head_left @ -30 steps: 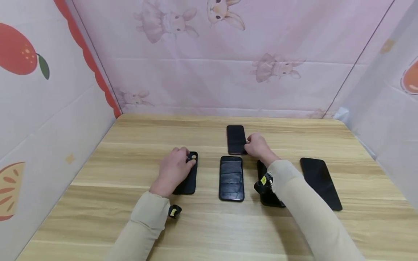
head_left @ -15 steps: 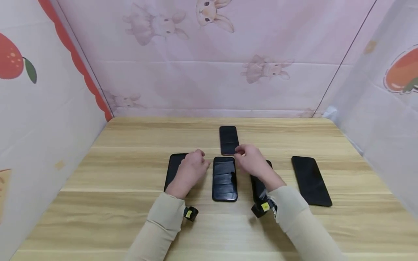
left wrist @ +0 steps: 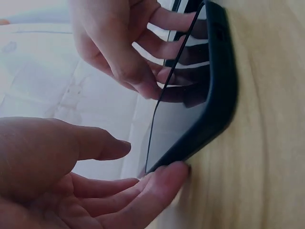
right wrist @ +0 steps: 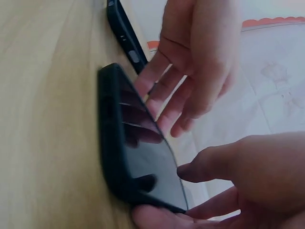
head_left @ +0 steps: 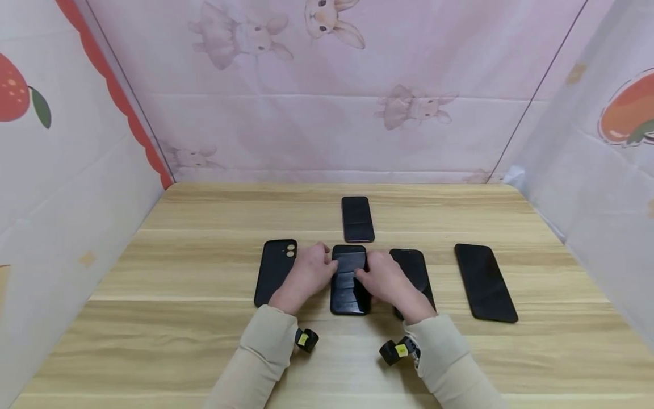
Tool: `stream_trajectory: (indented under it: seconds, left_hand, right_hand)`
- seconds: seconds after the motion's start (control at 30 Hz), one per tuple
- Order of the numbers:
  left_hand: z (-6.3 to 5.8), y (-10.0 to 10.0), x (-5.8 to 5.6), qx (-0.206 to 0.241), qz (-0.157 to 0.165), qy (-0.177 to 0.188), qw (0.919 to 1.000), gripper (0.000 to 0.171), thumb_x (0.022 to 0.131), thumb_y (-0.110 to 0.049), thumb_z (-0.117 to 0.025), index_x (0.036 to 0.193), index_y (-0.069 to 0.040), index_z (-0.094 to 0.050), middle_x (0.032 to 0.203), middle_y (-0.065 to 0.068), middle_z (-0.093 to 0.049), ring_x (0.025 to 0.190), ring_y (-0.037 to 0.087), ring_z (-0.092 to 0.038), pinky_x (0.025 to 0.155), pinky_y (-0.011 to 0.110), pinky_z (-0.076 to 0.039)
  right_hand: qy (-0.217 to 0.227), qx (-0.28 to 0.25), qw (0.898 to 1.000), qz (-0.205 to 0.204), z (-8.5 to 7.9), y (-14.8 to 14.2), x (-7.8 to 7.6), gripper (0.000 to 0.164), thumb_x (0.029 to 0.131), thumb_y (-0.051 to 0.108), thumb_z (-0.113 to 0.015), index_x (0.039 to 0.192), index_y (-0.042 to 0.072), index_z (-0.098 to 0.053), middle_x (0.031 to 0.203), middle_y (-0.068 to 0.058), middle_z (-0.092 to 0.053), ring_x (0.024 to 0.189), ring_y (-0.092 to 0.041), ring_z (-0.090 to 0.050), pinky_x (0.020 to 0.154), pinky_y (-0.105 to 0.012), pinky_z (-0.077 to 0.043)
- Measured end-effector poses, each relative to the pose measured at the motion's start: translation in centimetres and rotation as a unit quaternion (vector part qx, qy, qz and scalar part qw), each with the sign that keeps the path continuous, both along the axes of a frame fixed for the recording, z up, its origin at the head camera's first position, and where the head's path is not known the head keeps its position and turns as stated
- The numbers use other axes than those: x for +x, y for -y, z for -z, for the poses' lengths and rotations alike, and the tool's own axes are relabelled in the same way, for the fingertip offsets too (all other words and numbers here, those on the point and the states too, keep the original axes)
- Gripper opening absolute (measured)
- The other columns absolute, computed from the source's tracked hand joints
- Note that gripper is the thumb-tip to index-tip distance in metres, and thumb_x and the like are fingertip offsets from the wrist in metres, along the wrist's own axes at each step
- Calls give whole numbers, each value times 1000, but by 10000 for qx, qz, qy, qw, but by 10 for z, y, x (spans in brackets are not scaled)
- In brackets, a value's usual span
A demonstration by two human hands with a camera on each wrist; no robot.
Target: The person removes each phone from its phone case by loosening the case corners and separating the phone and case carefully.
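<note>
At the middle of the table lies a black phone (head_left: 350, 296) in a dark case, screen up. My left hand (head_left: 310, 270) is at its left edge; in the left wrist view its fingertips (left wrist: 171, 177) touch the case's side, while the thumb stays apart from the screen. Along the opposite edge my right hand (head_left: 386, 278) has its fingertips (right wrist: 151, 215) against the case, and its thumb (right wrist: 196, 167) hovers over the glass with a separate reflection below. To the left is a black phone case (head_left: 272, 274) with two round lens holes, partly behind my left hand.
Another dark phone (head_left: 413, 266) lies just right of the middle one, partly covered by my right hand. Further right is a larger black phone (head_left: 485, 282). One more phone (head_left: 357, 218) lies towards the back of the wooden table (head_left: 245, 207), near the pink printed wall (head_left: 306, 130).
My left hand has left the phone case and moved right to the middle phone. My right hand has come back from the rear phone and down to the middle phone's right edge.
</note>
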State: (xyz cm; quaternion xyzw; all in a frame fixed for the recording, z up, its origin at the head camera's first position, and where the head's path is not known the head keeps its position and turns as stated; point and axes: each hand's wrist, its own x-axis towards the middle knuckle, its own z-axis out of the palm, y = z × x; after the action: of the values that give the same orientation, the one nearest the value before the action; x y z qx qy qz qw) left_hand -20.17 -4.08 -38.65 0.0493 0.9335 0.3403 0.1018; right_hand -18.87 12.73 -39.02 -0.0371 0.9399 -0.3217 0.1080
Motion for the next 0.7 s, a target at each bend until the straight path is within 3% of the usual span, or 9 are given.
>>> stream_trajectory:
  seconds: [0.1,0.2,0.3,0.4,0.5,0.7]
  left_hand:
    - [2,-1,-1,228,-18,172,9996,39,98,-19,-61,131,0,-54,84,6,-68,63,13,-61,67,28,-52]
    - [5,-1,-3,478,-60,308,9984,43,95,-19,-67,132,-1,-53,106,10,-69,69,12,-65,71,28,-55]
    - [9,0,-5,892,-76,541,9945,51,92,-19,-72,134,0,-52,119,14,-67,73,15,-67,66,28,-56]
    - [11,-1,-7,1547,-60,835,9844,55,91,-18,-73,137,1,-51,123,15,-66,84,17,-68,69,31,-59]
    - [12,-1,-8,1825,92,785,9800,51,92,-18,-71,135,1,-53,119,14,-68,95,18,-66,77,30,-58]
    - [14,0,-5,2233,379,972,9691,53,100,-25,-60,146,-8,-41,119,18,-69,89,25,-72,63,36,-59]
  right_hand:
    - [66,25,10000,38,2,0,-1,19,95,14,-62,107,-1,-60,85,-14,-65,43,-16,-62,43,-28,-51]
    - [151,-48,9999,24,3,-1,-1,22,94,13,-63,110,-2,-60,85,-14,-64,44,-17,-62,43,-28,-52]
    - [141,-149,9998,-23,3,-2,0,25,95,13,-64,113,-3,-59,85,-14,-63,45,-17,-62,43,-28,-52]
    - [27,-208,9997,-83,4,-3,1,29,97,19,-63,113,-4,-58,82,-14,-62,43,-16,-61,43,-29,-51]
    - [-92,-329,9992,-224,5,-2,1,30,99,25,-61,110,-3,-59,77,-14,-62,40,-17,-60,43,-29,-50]
    - [-312,-770,9955,-460,4,-1,1,27,101,23,-58,113,-1,-59,75,-12,-63,41,-19,-61,43,-30,-51]
